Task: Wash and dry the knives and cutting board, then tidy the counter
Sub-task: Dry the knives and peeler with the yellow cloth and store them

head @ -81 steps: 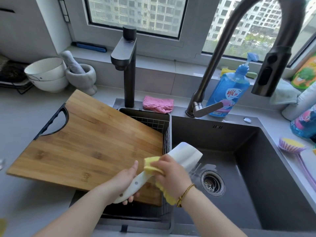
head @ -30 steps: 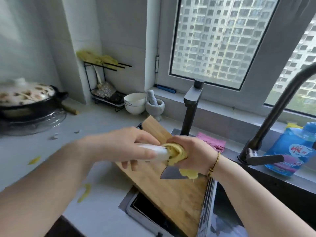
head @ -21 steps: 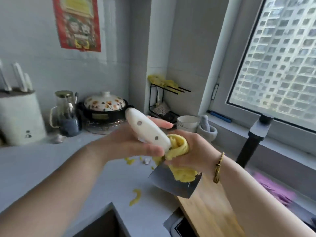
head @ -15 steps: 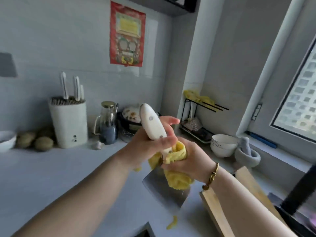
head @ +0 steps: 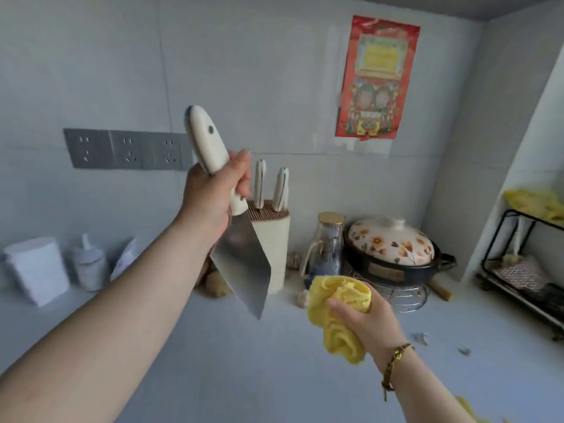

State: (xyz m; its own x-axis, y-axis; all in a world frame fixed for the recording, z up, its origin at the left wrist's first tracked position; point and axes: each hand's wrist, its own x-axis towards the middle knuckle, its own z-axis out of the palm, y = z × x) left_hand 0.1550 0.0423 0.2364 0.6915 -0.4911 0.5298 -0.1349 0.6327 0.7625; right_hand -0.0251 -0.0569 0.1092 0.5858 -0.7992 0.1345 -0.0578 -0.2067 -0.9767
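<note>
The smooth grey countertop is bounded on the far side by a wall of large pale-grey tiles. Open surface is presented from the near edge up to the row of objects lined along that wall. A few small scraps are scattered at the right.

A black wire rack is stood at the far right edge. A round black casserole with a white floral ceramic lid is set on a wire trivet. A gold-capped glass jar is placed just beside it on the left. A cream cylindrical knife block with a bristle top is placed left of the jar. Two white-handled knives are seated upright in it.

The broad-bladed steel cleaver is held in the air above the countertop, in front of the knife block. Its handle is up, its blade is down, and its tip is directed near and right. The rounded, riveted white handle is gripped by the left hand, with the fingers wrapped fully round it.

A bunched yellow terry cloth is clutched by the right hand, with the fingers curled round it. Cloth and blade are apart. A braided gold bracelet is worn at that wrist.
</note>
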